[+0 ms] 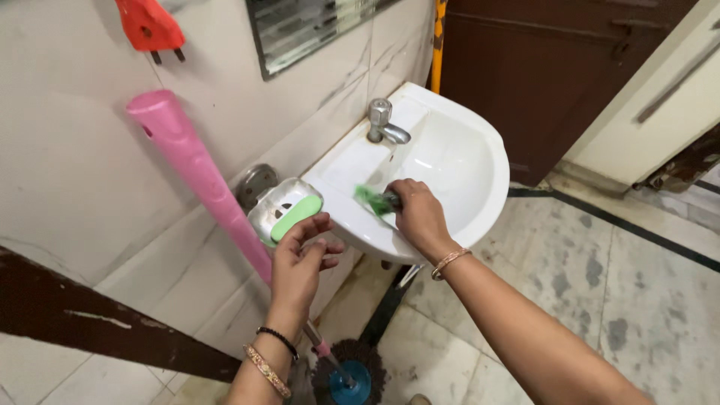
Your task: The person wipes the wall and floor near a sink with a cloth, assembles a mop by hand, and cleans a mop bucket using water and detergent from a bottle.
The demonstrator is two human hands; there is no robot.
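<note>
A white wash basin (480,150) is fixed to the tiled wall, with a metal tap (384,124) at its back. My right hand (418,214) is closed on a green scrubber (371,199), which presses on the basin's near rim and looks blurred. My left hand (300,259) reaches up with its fingers spread, fingertips touching the metal soap dish (281,206) on the wall. A green soap bar (296,217) lies in that dish. Bangles sit on both wrists.
A pink handle (199,176) leans along the wall and ends in a round brush with a blue centre (349,379) on the floor. An orange plug (150,26) hangs at top left. A brown door (555,67) stands behind the basin.
</note>
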